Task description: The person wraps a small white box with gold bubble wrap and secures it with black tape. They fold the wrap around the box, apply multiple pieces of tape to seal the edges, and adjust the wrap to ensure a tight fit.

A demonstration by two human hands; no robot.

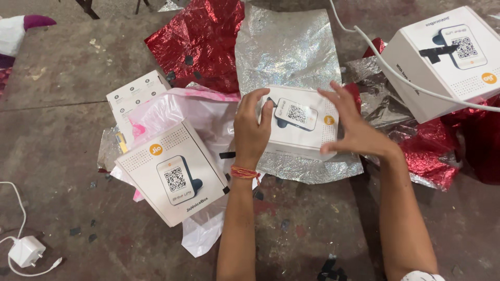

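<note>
Left hand (251,130) clamped on the white box (302,122), covering its left edge; right hand (354,127) fingers spread, touching its right side, silver foil sheet (286,49) partly hidden beneath
</note>
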